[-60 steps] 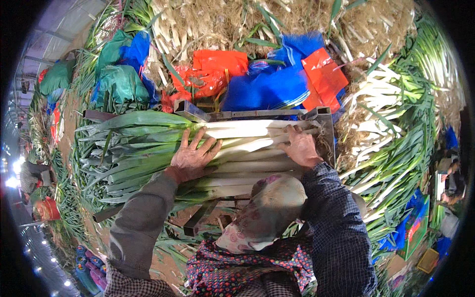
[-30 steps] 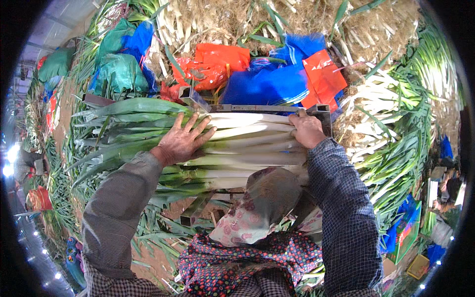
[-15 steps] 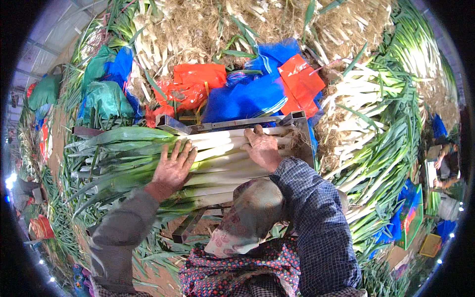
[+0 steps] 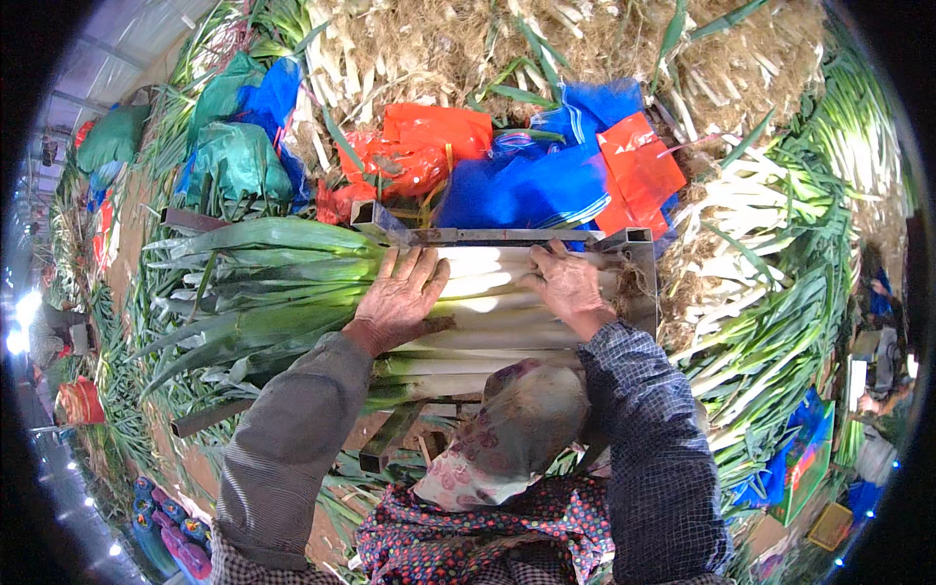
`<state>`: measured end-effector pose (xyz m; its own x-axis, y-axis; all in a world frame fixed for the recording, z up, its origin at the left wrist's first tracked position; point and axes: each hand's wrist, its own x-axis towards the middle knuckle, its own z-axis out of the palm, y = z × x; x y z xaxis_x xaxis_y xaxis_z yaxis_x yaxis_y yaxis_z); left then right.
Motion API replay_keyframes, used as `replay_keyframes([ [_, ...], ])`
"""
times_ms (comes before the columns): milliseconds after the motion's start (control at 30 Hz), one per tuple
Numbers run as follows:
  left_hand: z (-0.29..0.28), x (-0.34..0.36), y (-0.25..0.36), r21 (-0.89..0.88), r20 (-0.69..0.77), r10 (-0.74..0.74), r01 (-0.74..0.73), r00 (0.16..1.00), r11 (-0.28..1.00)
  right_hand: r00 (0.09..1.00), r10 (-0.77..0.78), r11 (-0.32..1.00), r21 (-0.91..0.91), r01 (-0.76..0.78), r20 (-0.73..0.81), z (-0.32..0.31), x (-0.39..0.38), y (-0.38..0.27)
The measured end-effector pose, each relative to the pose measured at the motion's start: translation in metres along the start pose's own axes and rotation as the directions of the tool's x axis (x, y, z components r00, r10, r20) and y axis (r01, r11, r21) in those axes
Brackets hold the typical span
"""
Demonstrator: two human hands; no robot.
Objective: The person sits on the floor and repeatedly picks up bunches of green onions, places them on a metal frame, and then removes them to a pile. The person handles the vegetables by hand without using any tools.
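Observation:
A thick layer of large green onions (image 4: 487,336) lies across a metal frame (image 4: 458,235), leaves to the left and roots to the right. My left hand (image 4: 402,297) rests on them where green turns to white, its fingers spread. Nearer the root end, my right hand (image 4: 570,283) lies on the white stalks, fingers slightly bent and apart, their tips by the frame's far bar. Neither hand grips a stalk. A pale flowered cloth (image 4: 522,429) hides part of the near edge of the onions.
Beyond the frame lie red plastic bags (image 4: 429,146) and blue bags (image 4: 526,190). Green bags (image 4: 239,161) sit at the far left. More onions (image 4: 751,292) are heaped on the right, with a rooty pile (image 4: 439,58) at the back. A co-worker's hands (image 4: 873,402) show at the right rim.
My left hand has slid rightward along the onions, from the leaves toward the white stalks. My right hand stays near the root end. The whole view has shifted slightly.

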<state>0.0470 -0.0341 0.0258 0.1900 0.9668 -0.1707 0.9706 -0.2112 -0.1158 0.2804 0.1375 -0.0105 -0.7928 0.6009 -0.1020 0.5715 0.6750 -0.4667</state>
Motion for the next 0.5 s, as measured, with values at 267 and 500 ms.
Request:
replay_keyframes([
  [267,0.005,-0.003,-0.002,-0.109,-0.059,-0.002,-0.005,0.998,0.994,1.0,-0.014,0.981,-0.194,0.011,-0.015,-0.014,-0.029,0.02],
  [500,0.003,-0.003,-0.003,-0.178,-0.056,0.021,-0.031,0.998,0.984,0.998,0.061,0.963,-0.263,-0.064,-0.02,0.003,-0.047,0.031],
])
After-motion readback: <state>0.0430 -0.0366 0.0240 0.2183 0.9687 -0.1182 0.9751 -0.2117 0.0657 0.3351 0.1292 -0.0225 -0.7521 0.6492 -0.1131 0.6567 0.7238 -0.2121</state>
